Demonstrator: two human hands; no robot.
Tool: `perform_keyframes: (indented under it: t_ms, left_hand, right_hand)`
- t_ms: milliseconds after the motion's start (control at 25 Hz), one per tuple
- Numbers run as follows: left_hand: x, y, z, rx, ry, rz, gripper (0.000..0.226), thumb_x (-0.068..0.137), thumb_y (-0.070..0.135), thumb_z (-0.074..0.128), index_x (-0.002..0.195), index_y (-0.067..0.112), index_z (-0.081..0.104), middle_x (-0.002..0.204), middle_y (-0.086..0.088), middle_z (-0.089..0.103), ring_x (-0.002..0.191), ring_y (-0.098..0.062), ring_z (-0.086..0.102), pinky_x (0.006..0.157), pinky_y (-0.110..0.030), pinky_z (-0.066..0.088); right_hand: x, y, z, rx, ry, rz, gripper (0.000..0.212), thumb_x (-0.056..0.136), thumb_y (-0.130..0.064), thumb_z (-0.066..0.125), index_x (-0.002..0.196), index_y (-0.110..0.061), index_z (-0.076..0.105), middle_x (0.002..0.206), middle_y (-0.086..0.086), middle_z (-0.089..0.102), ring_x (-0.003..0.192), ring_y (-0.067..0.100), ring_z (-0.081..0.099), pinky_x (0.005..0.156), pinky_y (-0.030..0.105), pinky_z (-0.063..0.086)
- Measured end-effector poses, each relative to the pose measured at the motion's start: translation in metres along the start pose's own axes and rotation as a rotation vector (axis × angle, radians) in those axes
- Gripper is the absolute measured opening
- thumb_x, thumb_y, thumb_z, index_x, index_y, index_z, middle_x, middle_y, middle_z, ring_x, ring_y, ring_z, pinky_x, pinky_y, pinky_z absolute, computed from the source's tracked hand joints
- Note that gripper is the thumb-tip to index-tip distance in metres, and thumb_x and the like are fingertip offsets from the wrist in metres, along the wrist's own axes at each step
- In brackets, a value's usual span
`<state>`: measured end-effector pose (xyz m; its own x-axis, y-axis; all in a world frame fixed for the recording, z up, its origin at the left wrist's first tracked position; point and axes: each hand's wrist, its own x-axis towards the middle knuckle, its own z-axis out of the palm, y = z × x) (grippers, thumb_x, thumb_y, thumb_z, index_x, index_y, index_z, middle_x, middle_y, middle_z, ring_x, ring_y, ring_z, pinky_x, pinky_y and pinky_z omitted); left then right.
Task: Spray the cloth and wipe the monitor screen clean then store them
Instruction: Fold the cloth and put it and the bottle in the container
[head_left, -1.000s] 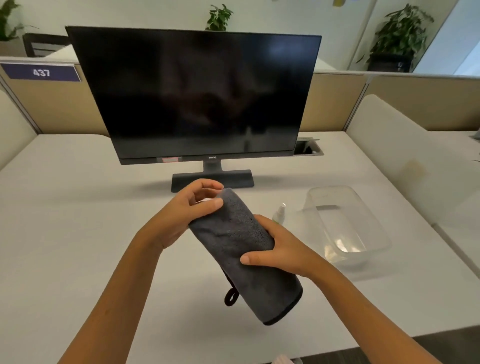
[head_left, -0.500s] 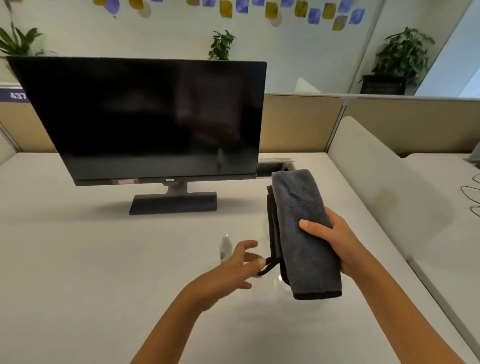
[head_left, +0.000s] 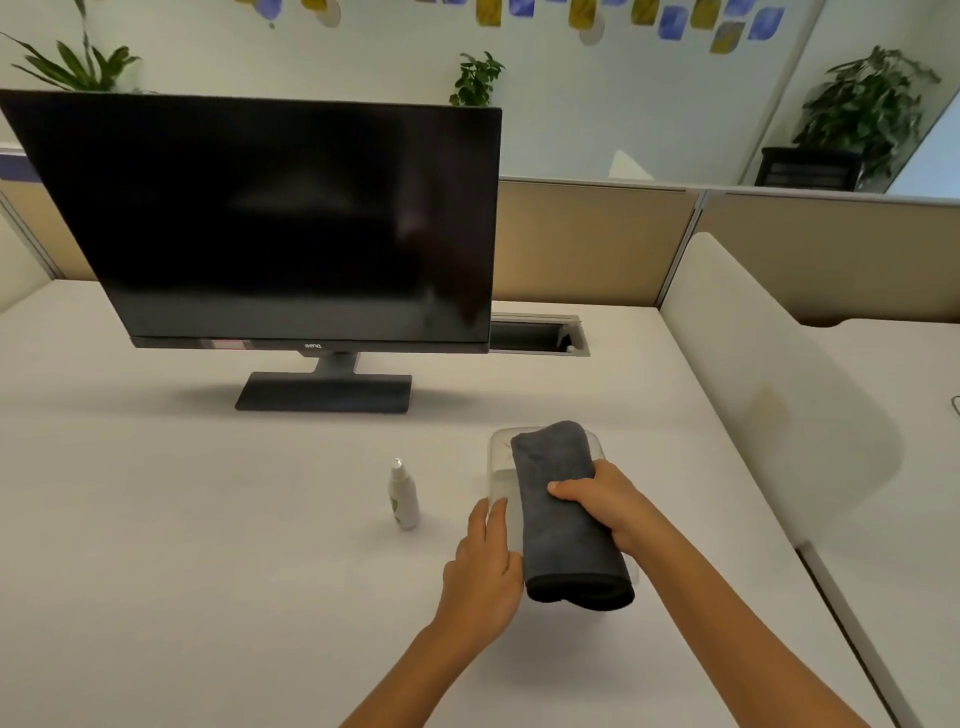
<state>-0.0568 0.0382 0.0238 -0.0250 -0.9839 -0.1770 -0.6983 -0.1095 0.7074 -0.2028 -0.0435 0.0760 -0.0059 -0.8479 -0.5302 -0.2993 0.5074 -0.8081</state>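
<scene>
A folded dark grey cloth (head_left: 563, 514) lies lengthwise over a clear plastic box (head_left: 500, 457) on the white desk. My right hand (head_left: 605, 506) grips the cloth from the right side. My left hand (head_left: 485, 566) rests flat against the box's left wall, fingers together. A small white spray bottle (head_left: 403, 496) stands upright just left of the box. The black monitor (head_left: 270, 223) stands at the back left, its screen dark.
The white desk (head_left: 182, 519) is bounded by beige partitions (head_left: 587, 244) behind and a cream divider (head_left: 779, 395) on the right. An open cable hatch (head_left: 535, 335) sits behind the monitor's right corner. Potted plants line the back wall.
My right hand carried the cloth from mid-air down onto the clear box. My left hand let go of the cloth and moved to the box's left side. The view shifted right.
</scene>
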Motion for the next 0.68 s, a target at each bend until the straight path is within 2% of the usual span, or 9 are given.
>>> perform_keyframes:
  t_ms: [80, 200, 400, 480, 600, 680]
  left_hand:
    - [-0.002, 0.000, -0.001, -0.011, 0.004, 0.012, 0.056, 0.098, 0.028, 0.033, 0.148, 0.024, 0.008, 0.157, 0.004, 0.005, 0.134, -0.022, 0.034, 0.107, -0.036, 0.037]
    - [-0.006, 0.002, -0.004, -0.031, 0.017, 0.018, 0.056, 0.098, 0.028, 0.034, 0.147, 0.024, 0.008, 0.157, 0.004, 0.004, 0.133, -0.021, 0.035, 0.107, -0.037, 0.037]
    - [-0.010, 0.006, -0.004, -0.023, 0.043, 0.015, 0.056, 0.097, 0.020, 0.030, 0.148, 0.022, 0.006, 0.156, 0.005, 0.003, 0.119, -0.021, 0.046, 0.093, -0.030, 0.045]
    - [-0.010, 0.006, -0.004, -0.025, 0.048, 0.021, 0.057, 0.097, 0.018, 0.029, 0.148, 0.021, 0.005, 0.156, 0.005, 0.003, 0.118, -0.019, 0.046, 0.091, -0.029, 0.046]
    - [-0.010, 0.006, -0.004, -0.028, 0.050, 0.027, 0.058, 0.097, 0.017, 0.029, 0.149, 0.021, 0.005, 0.156, 0.005, 0.004, 0.118, -0.019, 0.047, 0.091, -0.031, 0.047]
    - [-0.010, 0.005, -0.002, -0.015, 0.057, 0.022, 0.058, 0.097, 0.018, 0.030, 0.149, 0.020, 0.004, 0.156, 0.004, 0.004, 0.118, -0.021, 0.048, 0.091, -0.031, 0.047]
  right_hand:
    - [0.007, 0.004, 0.006, -0.040, 0.053, -0.031, 0.047, 0.082, -0.023, 0.071, 0.121, -0.009, 0.049, 0.117, 0.012, 0.060, 0.103, 0.030, 0.060, 0.092, 0.047, 0.051]
    - [0.015, 0.011, 0.011, -0.149, 0.102, -0.082, 0.044, 0.085, -0.025, 0.067, 0.120, -0.012, 0.045, 0.118, 0.011, 0.057, 0.100, 0.026, 0.058, 0.088, 0.040, 0.053]
    - [0.021, 0.024, 0.019, -0.419, 0.147, -0.184, 0.054, 0.090, -0.038, 0.059, 0.130, -0.010, 0.035, 0.125, 0.011, 0.053, 0.105, 0.025, 0.056, 0.081, 0.030, 0.048]
    - [0.023, 0.029, 0.018, -0.426, 0.122, -0.208, 0.058, 0.091, -0.043, 0.057, 0.132, -0.011, 0.033, 0.129, 0.010, 0.051, 0.109, 0.025, 0.055, 0.081, 0.028, 0.046]
    - [0.021, 0.029, 0.020, -0.448, 0.057, -0.211, 0.063, 0.091, -0.045, 0.056, 0.136, -0.011, 0.028, 0.132, 0.010, 0.049, 0.112, 0.025, 0.054, 0.088, 0.031, 0.048]
    - [0.016, 0.028, 0.026, -0.752, 0.160, -0.283, 0.073, 0.091, -0.041, 0.058, 0.144, -0.009, 0.020, 0.138, 0.013, 0.043, 0.116, 0.027, 0.053, 0.094, 0.033, 0.047]
